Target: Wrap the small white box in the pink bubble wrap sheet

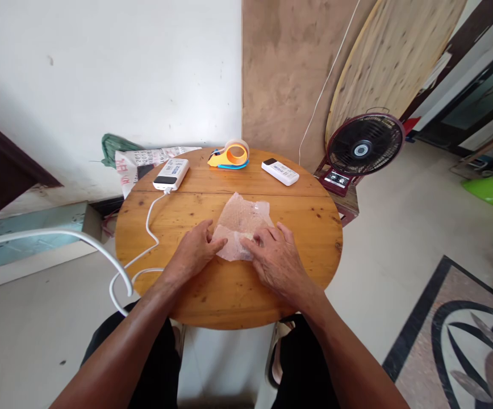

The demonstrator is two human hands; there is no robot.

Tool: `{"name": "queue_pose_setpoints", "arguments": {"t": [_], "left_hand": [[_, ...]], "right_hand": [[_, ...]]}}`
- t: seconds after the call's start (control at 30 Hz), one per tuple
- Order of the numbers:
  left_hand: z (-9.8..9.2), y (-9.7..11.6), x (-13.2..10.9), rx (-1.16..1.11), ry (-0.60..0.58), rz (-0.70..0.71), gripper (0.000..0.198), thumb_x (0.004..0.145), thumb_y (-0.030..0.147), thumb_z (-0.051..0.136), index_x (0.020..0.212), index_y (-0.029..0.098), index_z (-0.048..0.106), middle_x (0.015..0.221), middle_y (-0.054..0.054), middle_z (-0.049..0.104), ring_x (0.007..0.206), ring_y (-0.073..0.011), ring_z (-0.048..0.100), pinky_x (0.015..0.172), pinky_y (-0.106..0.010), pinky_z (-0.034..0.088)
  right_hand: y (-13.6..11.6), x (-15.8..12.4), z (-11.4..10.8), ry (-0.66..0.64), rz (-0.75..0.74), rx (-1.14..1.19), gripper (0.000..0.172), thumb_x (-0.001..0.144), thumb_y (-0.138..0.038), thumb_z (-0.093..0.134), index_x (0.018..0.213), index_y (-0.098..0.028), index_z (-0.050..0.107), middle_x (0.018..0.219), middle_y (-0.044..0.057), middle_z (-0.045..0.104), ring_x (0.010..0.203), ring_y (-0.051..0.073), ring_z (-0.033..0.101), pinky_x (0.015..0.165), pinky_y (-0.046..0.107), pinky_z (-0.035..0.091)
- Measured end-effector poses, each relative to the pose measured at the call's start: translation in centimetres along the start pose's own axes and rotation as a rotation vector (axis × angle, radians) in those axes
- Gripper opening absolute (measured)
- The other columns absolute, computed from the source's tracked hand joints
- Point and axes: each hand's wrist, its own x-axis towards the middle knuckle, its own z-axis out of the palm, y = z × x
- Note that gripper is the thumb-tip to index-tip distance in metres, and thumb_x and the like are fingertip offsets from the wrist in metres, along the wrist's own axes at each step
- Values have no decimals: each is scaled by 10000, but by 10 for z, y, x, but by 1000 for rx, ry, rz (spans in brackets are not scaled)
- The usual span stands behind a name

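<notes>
A sheet of bubble wrap [243, 215] lies on the round wooden table [204, 307], its near part folded over. Whether anything is inside the fold is hard to make out. My left hand [195, 250] is at the left edge of the wrap, thumb and fingers apart. On the near right part rests my right hand [278, 258], its thumb and curled fingers closed on the plastic. Beyond the wrap stands a yellow tape dispenser [229, 155] with a roll of clear tape.
A white power bank [171, 174] with a plugged-in white cable [149, 218] sits at the table's far left. Another white power bank [280, 171] lies far right. Past the table's right edge stands a fan [361, 149]. A wall rises behind.
</notes>
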Motion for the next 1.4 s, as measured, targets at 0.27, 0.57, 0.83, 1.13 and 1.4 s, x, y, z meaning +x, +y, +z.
{"name": "queue_pose_setpoints", "arguments": {"t": [0.27, 0.57, 0.83, 1.13, 1.4], "left_hand": [[11, 10, -3, -517, -136, -103, 259, 721, 407, 629, 796, 165, 577, 529, 65, 528, 401, -89, 462, 394, -197, 354], [25, 31, -8, -754, -98, -118, 278, 703, 400, 664, 778, 155, 555, 527, 49, 570, 400, -68, 473, 395, -173, 376], [29, 35, -7, -786, -143, -94, 294, 690, 386, 662, 840, 142, 596, 555, 44, 578, 435, -83, 494, 431, -201, 405], [32, 39, -12, -626, -160, 44, 192, 718, 243, 585, 862, 151, 672, 771, -4, 698, 661, -127, 621, 625, -224, 495], [25, 42, -16, -287, -171, 225, 223, 724, 157, 480, 842, 161, 670, 700, 9, 649, 658, -140, 574, 633, -242, 439]], "right_hand": [[-5, 5, -8, -30, 1, -30, 291, 838, -177, 503, 1106, -240, 598, 983, 70, 565, 989, 243, 444, 1081, 520, 173], [-5, 6, -6, -13, 11, 9, 361, 819, -169, 517, 1169, -222, 587, 1019, 81, 581, 1040, 256, 449, 1096, 530, 163], [-3, 3, -4, 95, 34, 98, 265, 851, -160, 509, 1111, -185, 556, 1092, 100, 643, 1138, 250, 496, 1124, 535, 153], [-1, 1, -3, 141, 81, 182, 380, 831, -156, 530, 1207, -143, 481, 1215, 135, 624, 1222, 250, 480, 1135, 521, 164], [2, 1, -2, 127, 78, 201, 426, 823, -154, 532, 1244, -142, 469, 1201, 132, 637, 1219, 258, 481, 1129, 516, 175]]}}
